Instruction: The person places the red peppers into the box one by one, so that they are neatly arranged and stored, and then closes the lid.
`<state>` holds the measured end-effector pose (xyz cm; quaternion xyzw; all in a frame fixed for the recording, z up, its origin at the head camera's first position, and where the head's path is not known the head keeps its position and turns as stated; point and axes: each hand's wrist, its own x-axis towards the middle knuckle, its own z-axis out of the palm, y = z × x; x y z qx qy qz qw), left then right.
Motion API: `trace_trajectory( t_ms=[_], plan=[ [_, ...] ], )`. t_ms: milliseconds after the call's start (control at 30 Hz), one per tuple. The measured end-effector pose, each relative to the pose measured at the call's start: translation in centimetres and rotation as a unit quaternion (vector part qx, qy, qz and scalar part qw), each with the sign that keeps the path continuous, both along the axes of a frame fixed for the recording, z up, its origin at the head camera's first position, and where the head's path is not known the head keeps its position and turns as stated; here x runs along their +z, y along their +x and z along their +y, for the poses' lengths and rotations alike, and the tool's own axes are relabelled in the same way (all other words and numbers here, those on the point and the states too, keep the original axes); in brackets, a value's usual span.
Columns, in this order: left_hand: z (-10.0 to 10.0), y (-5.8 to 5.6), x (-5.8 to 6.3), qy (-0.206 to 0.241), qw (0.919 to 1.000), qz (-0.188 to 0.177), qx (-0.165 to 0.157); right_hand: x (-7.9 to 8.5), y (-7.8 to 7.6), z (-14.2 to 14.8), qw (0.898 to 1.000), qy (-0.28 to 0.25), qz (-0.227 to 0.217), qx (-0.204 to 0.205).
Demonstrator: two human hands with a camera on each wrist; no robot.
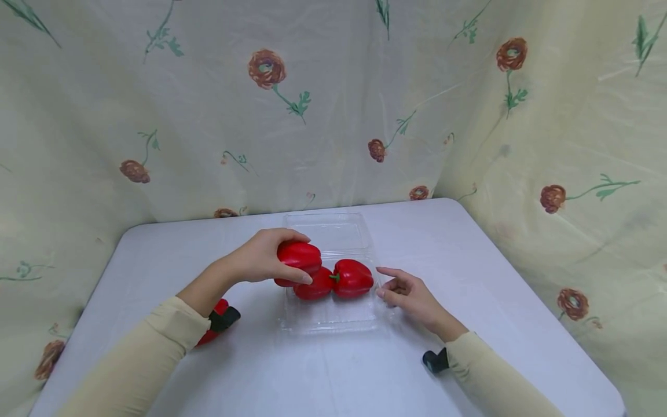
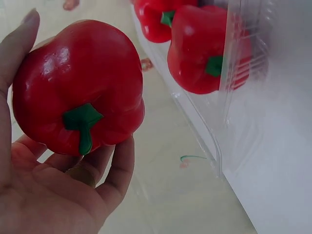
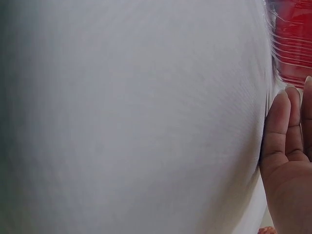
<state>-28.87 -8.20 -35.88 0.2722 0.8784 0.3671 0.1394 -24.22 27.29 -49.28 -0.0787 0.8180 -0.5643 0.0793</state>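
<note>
My left hand [image 1: 268,258] grips a red bell pepper [image 1: 301,256], thumb on one side and fingers on the other, above the left part of a clear plastic clamshell box [image 1: 333,322]. In the left wrist view, the held pepper's green stem [image 2: 84,124] faces the camera. Inside the box lie a red bell pepper [image 1: 315,287], partly covered by the held one, and another pepper [image 1: 354,278] on the right. My right hand [image 1: 411,295] is at the box's right side, its fingers loosely bent and holding nothing. In the right wrist view its fingertips are close to the ridged plastic wall [image 3: 292,58].
The box's lid [image 1: 328,233] lies folded back toward the table's far edge. Another red object [image 1: 207,337] shows on the white table [image 1: 333,376], mostly hidden behind my left forearm and a black wrist camera [image 1: 225,318]. A flowered curtain [image 1: 333,116] hangs behind the table.
</note>
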Motion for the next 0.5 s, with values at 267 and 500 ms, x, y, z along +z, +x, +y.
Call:
trace_trajectory(
  t_ms=[267, 500],
  plan=[
    [0.7, 0.3, -0.2, 0.002, 1.0, 0.0, -0.006, 0.0, 0.0, -0.1, 1.0, 0.002, -0.003, -0.003],
    [1.7, 0.7, -0.6, 0.001, 0.9999, 0.004, -0.015, -0.1, -0.1, 0.0, 1.0, 0.009, -0.005, -0.006]
  ],
)
